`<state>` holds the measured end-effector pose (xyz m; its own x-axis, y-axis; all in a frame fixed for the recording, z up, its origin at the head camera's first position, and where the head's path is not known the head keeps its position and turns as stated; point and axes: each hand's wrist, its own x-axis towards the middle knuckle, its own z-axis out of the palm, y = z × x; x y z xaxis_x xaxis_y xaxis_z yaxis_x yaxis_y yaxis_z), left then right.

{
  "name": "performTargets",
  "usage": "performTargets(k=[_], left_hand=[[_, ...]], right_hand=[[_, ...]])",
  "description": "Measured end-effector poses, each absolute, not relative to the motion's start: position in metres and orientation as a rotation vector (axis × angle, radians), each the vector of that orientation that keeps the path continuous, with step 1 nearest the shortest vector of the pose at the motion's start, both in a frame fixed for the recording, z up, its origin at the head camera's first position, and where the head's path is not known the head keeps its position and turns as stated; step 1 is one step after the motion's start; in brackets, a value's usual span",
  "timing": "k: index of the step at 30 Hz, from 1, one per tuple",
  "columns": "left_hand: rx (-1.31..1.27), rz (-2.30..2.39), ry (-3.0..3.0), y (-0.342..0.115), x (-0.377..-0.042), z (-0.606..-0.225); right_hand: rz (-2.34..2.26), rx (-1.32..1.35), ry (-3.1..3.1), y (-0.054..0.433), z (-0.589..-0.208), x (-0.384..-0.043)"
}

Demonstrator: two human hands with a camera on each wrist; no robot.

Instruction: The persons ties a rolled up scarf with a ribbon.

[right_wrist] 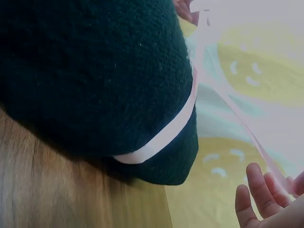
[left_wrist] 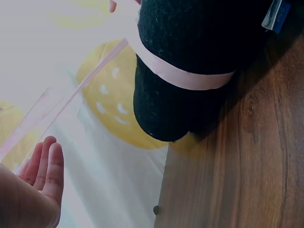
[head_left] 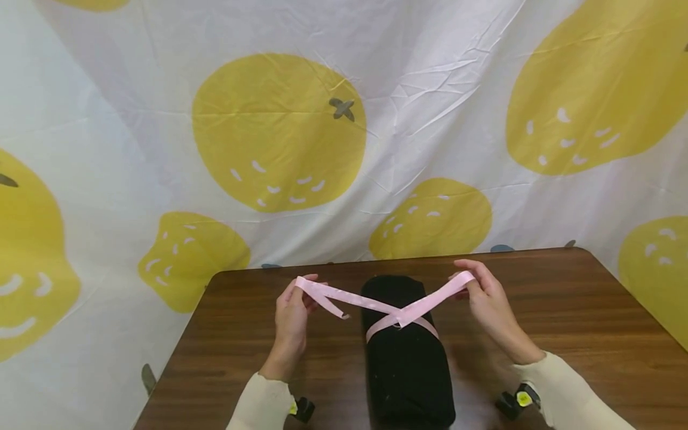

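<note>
A black, fabric-covered oblong bundle (head_left: 408, 370) lies lengthwise on the table, with a pink ribbon (head_left: 424, 306) wrapped round it and crossed on top. On the left, my left hand (head_left: 292, 319) pinches one end of the ribbon, and a short tail hangs from the fingers. My right hand (head_left: 491, 307) pinches the other end at the right. Both ends stretch up and outward from the crossing. In the left wrist view the ribbon band (left_wrist: 190, 80) circles the bundle's side; the right wrist view shows the band (right_wrist: 161, 142) on the opposite side.
The brown wooden table (head_left: 242, 352) reaches back to a white curtain (head_left: 134, 149) printed with yellow fruit. Black wrist devices (head_left: 303, 410) sit by both cream sleeves. A small blue and silver tag (left_wrist: 276, 15) shows beside the bundle in the left wrist view.
</note>
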<state>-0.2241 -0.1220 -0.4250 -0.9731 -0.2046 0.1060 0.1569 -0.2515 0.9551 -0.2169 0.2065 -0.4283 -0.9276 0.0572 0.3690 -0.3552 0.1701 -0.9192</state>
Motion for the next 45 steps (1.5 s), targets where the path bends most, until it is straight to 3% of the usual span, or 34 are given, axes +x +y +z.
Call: performTargets(k=[28,45], left_hand=[[0.155,-2.400,-1.630,-0.149,-0.223,-0.440],[0.305,-2.467,-1.606,-0.178,-0.216,-0.454]], right_hand=[[1.816,0.065,-2.204,0.277,-0.453,-0.221],[2.211,0.011,-2.149,0.317,-0.470,-0.222]])
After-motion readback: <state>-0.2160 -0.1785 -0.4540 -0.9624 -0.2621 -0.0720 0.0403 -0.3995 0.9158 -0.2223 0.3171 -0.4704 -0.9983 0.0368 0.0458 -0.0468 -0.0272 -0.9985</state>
